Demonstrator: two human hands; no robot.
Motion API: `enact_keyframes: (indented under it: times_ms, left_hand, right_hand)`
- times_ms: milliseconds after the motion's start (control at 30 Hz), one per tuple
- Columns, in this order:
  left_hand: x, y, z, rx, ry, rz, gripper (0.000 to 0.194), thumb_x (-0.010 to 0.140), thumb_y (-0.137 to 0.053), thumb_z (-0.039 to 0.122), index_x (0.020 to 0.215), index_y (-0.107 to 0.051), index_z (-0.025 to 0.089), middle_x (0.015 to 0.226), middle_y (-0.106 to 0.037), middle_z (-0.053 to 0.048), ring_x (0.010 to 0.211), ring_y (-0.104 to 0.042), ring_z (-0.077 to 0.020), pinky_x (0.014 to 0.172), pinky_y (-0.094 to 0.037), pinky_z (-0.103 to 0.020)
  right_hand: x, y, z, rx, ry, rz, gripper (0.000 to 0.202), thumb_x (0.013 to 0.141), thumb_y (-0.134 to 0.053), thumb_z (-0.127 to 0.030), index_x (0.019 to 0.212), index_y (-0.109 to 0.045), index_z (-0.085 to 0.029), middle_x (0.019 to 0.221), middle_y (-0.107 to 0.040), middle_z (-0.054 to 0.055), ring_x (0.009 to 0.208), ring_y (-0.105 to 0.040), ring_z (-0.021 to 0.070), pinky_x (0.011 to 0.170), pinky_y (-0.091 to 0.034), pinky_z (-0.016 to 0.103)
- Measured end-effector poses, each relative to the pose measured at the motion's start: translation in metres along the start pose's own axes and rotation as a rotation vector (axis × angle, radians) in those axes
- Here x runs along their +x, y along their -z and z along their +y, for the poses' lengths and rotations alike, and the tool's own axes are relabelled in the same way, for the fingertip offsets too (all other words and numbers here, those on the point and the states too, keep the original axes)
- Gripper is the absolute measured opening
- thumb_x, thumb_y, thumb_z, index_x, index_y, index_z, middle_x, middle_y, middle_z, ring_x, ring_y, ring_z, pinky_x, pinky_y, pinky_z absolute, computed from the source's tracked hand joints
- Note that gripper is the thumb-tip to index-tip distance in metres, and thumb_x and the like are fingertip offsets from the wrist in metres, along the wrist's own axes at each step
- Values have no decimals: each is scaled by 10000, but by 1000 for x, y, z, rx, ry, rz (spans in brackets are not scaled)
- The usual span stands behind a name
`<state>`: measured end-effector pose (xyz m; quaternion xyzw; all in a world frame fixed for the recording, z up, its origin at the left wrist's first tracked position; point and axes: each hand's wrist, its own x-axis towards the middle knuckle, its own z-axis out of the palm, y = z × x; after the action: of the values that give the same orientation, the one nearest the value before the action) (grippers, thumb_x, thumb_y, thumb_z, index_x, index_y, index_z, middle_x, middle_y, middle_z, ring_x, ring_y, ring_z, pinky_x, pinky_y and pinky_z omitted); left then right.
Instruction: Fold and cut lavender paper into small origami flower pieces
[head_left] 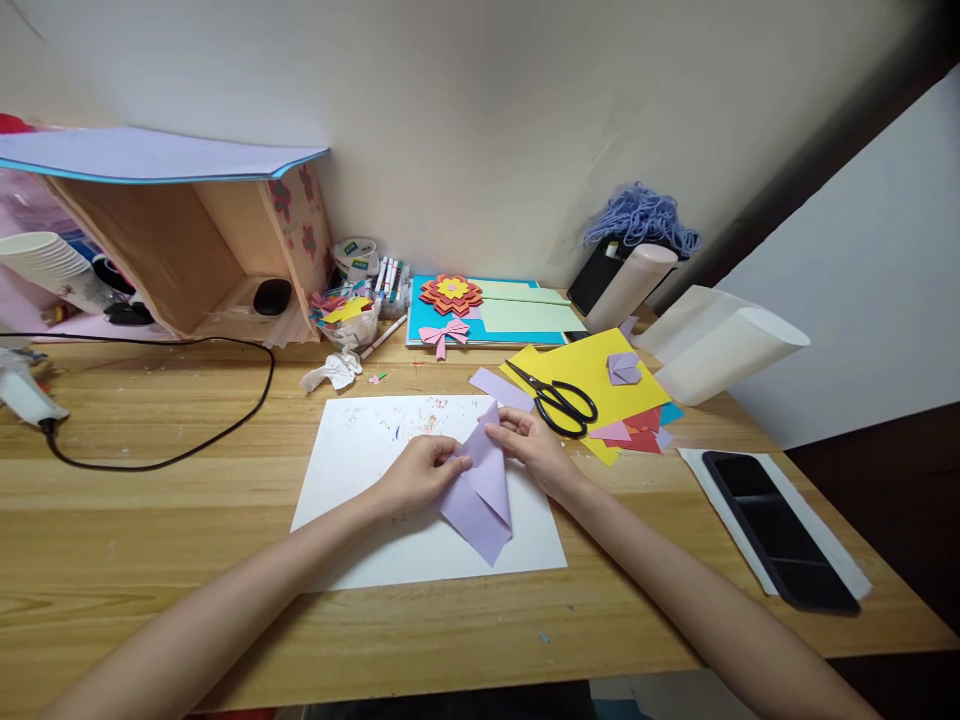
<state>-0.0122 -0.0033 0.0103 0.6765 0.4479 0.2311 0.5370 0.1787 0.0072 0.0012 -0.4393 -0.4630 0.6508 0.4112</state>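
Note:
A sheet of lilac paper [487,490], partly folded over on itself with a pointed top, is held in both hands above a white sheet [352,490] that carries small coloured marks. My left hand [421,472] pinches its left edge, thumb on top. At the upper right edge of the fold, my right hand [534,448] grips the paper between thumb and fingers. A lilac strip [501,387] lies just beyond the right hand. Black-handled scissors [559,398] rest beside it, partly on yellow paper [600,365]. A small folded lilac piece [623,369] sits on that yellow paper.
A phone [780,530] lies at the right. A glue gun [26,390] with a black cord is at the left. Behind stand a cardboard box [217,240], a tub of scraps [349,320], a layered paper flower [451,292], a pink bow [444,335] and paper rolls [720,350].

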Motion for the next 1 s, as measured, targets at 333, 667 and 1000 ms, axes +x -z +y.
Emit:
enact_keyframes:
  times_ms: [333, 667, 1000]
  left_hand:
    - [2, 6, 1, -4, 64, -67, 338, 776, -525, 439, 605, -512, 148, 544, -418, 33, 481, -356, -89, 452, -227, -218]
    - [1, 9, 4, -5, 89, -98, 364, 755, -542, 482, 601, -508, 155, 532, -425, 32, 475, -360, -93, 453, -219, -225]
    - [4, 9, 2, -43, 120, -120, 362, 750, -543, 489, 642, -541, 143, 543, -445, 22, 475, -364, -94, 453, -225, -225]
  right_hand:
    - [2, 2, -5, -30, 59, 108, 296, 663, -721, -422, 738, -621, -153, 698, -614, -6, 629, -554, 115, 631, -435, 244]
    - [9, 15, -2, -104, 105, 195, 289, 653, -727, -440, 711, -637, -171, 679, -617, 6, 636, -567, 127, 612, -475, 251]
    - [4, 9, -6, -144, 146, 233, 342, 724, -640, -522, 713, -589, -184, 634, -588, 5, 535, -557, 133, 542, -488, 272]
